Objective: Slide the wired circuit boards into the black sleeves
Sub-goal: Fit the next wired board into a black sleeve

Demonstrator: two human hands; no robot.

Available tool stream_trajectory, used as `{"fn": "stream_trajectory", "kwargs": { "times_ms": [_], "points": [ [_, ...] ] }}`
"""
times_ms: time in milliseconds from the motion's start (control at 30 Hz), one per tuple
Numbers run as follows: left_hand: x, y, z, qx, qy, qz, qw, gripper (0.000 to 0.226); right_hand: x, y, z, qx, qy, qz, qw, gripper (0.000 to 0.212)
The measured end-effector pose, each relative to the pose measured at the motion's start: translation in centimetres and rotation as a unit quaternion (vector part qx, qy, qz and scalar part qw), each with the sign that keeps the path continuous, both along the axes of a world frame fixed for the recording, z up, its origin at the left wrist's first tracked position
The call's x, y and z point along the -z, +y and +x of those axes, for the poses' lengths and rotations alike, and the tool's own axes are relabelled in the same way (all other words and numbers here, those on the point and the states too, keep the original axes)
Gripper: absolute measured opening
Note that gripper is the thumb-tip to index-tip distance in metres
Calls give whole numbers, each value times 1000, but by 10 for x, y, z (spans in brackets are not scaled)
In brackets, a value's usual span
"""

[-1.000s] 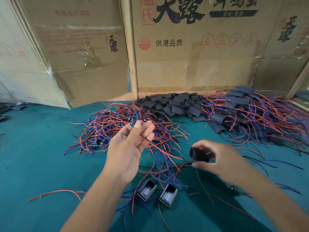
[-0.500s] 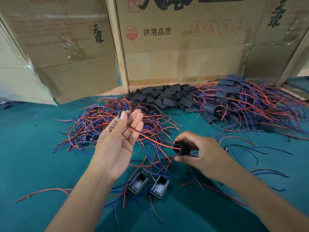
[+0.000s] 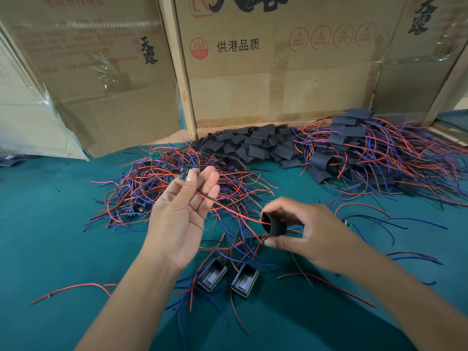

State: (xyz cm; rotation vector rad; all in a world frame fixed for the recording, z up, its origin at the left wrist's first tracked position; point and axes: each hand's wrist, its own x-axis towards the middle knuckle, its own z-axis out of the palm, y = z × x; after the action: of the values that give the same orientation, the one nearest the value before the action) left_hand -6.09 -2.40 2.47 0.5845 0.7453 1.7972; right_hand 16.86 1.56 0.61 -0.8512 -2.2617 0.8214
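The light circuit board (image 3: 182, 176) was pinched by the left hand (image 3: 177, 219); the soft sleeve (image 3: 274, 225), squeezed open by the right hand (image 3: 311, 239), should be held at its edges.

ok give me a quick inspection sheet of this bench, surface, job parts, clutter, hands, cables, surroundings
surface: teal cloth table, bare at the left.
job's things: a green circuit board pinched at the left hand's fingertips; its red and black leads run into a black sleeve held open by the right hand. Pile of empty sleeves at the back; pile of sleeved boards at the back right.
clutter: two small black housings lie side by side near the front.
grippers: left hand raised, palm toward the camera, grip on the board; right hand grips the sleeve.
cables: heap of red and blue wired boards centre left; a loose red wire front left.
surroundings: cardboard boxes standing behind the table.
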Motion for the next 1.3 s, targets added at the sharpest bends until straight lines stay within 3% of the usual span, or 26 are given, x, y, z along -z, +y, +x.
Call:
{"fn": "stream_trajectory", "kwargs": {
  "times_ms": [133,333,500,667,833,1000,1300],
  "points": [
    [3,-5,19,14,59,-3,998,14,-1,-5,-4,29,-8,61,998,35],
    [13,-15,49,57,172,-23,983,33,-5,-14,-10,85,8,116,990,37],
    [15,-19,62,79,183,-11,980,9,-6,-17,-12,113,32,137,984,40],
    [13,-20,60,69,196,-37,978,38,-6,-15,-10,130,39,142,980,38],
    [14,-20,61,46,195,-47,979,41,-7,-17,-10,133,44,172,975,38],
    [11,-21,62,31,189,-48,980,18,-6,-18,-10,140,31,179,973,38],
    [13,-20,60,38,153,-63,986,18,-5,-21,-14,155,35,202,966,38]
  ]
}}
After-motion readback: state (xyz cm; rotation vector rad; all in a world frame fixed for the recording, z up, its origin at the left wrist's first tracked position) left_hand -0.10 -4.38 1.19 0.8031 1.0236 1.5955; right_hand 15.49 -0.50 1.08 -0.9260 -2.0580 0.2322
